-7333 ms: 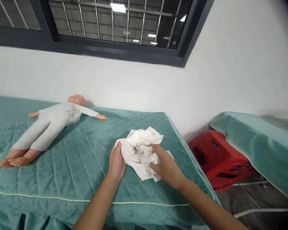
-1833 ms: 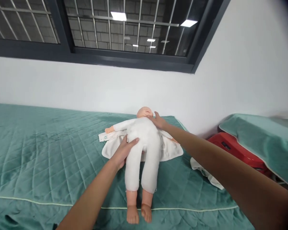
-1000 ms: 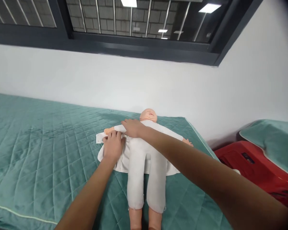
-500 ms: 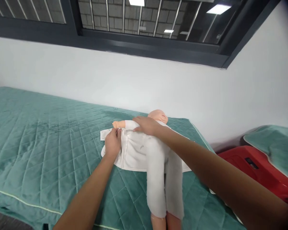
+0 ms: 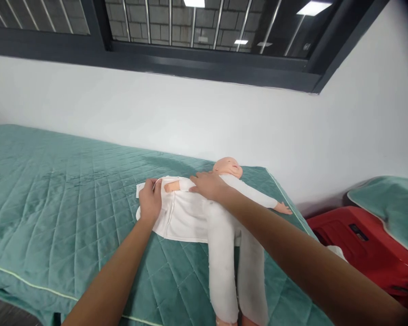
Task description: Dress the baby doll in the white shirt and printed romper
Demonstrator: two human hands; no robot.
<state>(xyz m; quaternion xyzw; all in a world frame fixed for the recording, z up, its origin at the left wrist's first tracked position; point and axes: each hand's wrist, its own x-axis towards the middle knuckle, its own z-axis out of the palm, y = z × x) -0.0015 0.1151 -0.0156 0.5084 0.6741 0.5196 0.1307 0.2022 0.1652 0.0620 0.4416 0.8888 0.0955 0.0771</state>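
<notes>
A baby doll (image 5: 221, 253) with a soft white body lies on its back, its head near the wall and its legs toward me. Spread flat beneath and to the left of it is a white baby shirt (image 5: 187, 219). My left hand (image 5: 150, 199) is closed on the shirt's left edge, near its sleeve. My right hand (image 5: 209, 184) lies across the doll's near shoulder, thumb and fingers around the upper arm. That doll arm (image 5: 172, 186) points left over the shirt; the other arm (image 5: 282, 207) stretches out to the right.
Under the doll is a green quilted mattress cover (image 5: 71, 203). A white wall (image 5: 156, 113) and a dark-framed barred window (image 5: 204, 63) stand behind. To the right are a red plastic chair (image 5: 363, 240) and a green cloth (image 5: 387, 199).
My left hand has moved left, drawing the shirt's edge with it. The doll's left-pointing arm now lies lower over the shirt. The doll's body has turned slightly, and its other arm has come into view.
</notes>
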